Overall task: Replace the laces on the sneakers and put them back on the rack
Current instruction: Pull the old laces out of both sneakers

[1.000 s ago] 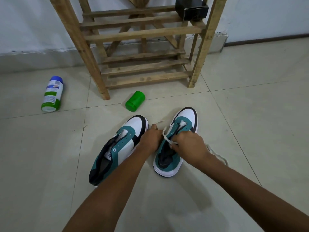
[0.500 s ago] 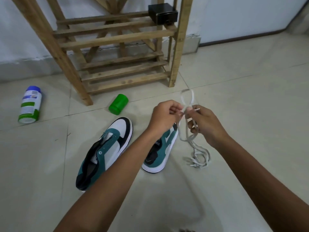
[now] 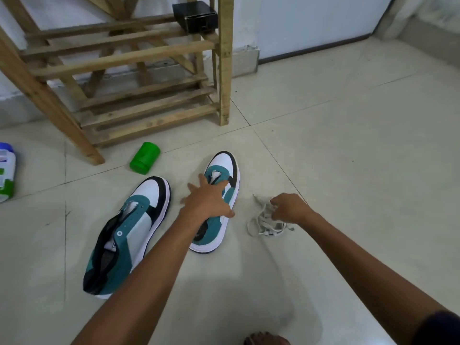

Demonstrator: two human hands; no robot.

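Now the old laces (image 3: 265, 221) lie heaped on the floor right of the right sneaker (image 3: 219, 202), pulled free since a moment ago; right hand (image 3: 290, 207) pinches them, left hand (image 3: 207, 199) rests flat on that shoe. Relacing comes next.

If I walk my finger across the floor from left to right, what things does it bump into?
White spray can with blue cap → green plastic cap → left teal-and-white sneaker → right teal-and-white sneaker under the left hand → loose white laces at the right hand.
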